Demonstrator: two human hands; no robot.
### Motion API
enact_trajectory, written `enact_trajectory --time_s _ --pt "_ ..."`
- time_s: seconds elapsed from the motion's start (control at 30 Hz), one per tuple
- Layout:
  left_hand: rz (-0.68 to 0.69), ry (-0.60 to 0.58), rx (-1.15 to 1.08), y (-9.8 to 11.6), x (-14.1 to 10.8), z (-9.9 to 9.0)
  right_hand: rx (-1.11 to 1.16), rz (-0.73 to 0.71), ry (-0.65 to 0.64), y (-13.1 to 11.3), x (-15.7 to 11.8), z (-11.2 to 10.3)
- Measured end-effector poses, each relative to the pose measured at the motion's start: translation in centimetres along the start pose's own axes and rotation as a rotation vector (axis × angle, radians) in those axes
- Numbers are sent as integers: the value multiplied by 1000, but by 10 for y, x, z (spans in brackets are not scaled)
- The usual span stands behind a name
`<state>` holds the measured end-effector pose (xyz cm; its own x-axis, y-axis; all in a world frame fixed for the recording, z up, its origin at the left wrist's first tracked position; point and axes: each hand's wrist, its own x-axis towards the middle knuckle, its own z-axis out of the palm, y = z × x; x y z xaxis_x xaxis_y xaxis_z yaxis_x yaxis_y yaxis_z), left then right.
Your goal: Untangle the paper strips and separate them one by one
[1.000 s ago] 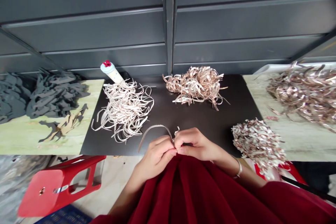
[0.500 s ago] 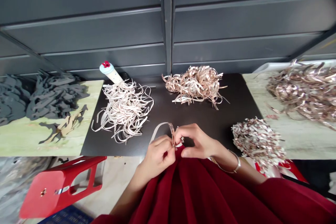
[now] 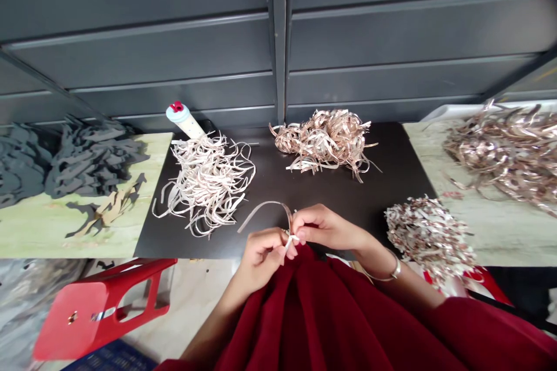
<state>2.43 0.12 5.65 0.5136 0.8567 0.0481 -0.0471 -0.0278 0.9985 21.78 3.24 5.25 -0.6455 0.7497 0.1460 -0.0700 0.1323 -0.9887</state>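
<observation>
As hands (image 3: 326, 229) pinch it, a strip (image 3: 265, 203) arcs

"What's the person wearing?"

"A loose, deep-red garment (image 3: 304, 313), falling in soft folds at six o'clock, with a wide red sleeve (image 3: 487, 330) toward five o'clock."

"Any jewellery?"

"One thin silver bangle (image 3: 395, 271) at four o'clock, just behind the right hand (image 3: 328, 231)."

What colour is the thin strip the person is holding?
The thin strip is pale pinkish beige, best seen in the head view.
</observation>
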Motion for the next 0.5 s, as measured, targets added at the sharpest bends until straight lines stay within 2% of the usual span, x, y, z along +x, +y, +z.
enact_trajectory --time_s 0.13,0.2,0.33,0.43,0.5 --pt "-373 23 -446 -11 3 -5 -236 -27 35 -3 3 7" --pt "-462 57 -623 -15 6 -4 -321 -38 42 -3 5 10" --pt "-425 102 -724 -18 12 1 -437 -64 117 2 2 13" --pt "-395 126 -649 -21 13 0 -509 -107 192 5 -2 15" --pt "-400 101 -596 -23 13 -1 -544 -118 176 4 -4 16"
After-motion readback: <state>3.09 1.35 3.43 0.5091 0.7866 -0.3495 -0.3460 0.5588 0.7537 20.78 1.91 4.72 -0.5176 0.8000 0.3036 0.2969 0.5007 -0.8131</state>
